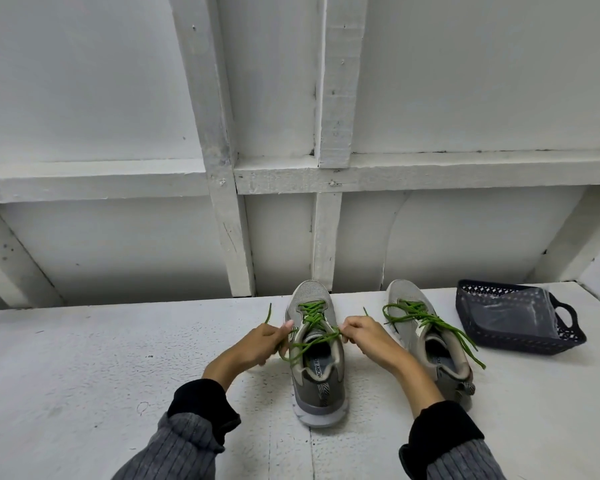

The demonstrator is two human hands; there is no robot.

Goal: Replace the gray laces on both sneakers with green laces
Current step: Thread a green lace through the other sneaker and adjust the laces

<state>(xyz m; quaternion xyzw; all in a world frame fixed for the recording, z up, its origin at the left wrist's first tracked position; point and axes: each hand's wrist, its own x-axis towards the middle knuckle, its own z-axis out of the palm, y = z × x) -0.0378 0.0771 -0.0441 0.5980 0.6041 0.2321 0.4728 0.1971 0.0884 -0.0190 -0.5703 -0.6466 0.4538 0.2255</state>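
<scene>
I see the left hand (257, 344) pinching one green lace (310, 315) end, held taut outward, presumably to tighten. The left sneaker (321, 386) stands toe-away between both hands; its insole reads "ORY FO", partly hidden. The right hand (364, 332) pinches the other end. The right sneaker (404, 297), already green-laced, stands beside a dark basket (568, 336).

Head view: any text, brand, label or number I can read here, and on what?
"MORY FO": partial print on the insole of the left sneaker, its start and end cut off by the collar.
Right sneaker: insole print mostly hidden, unreadable.
Dark basket: no readable text.
</scene>
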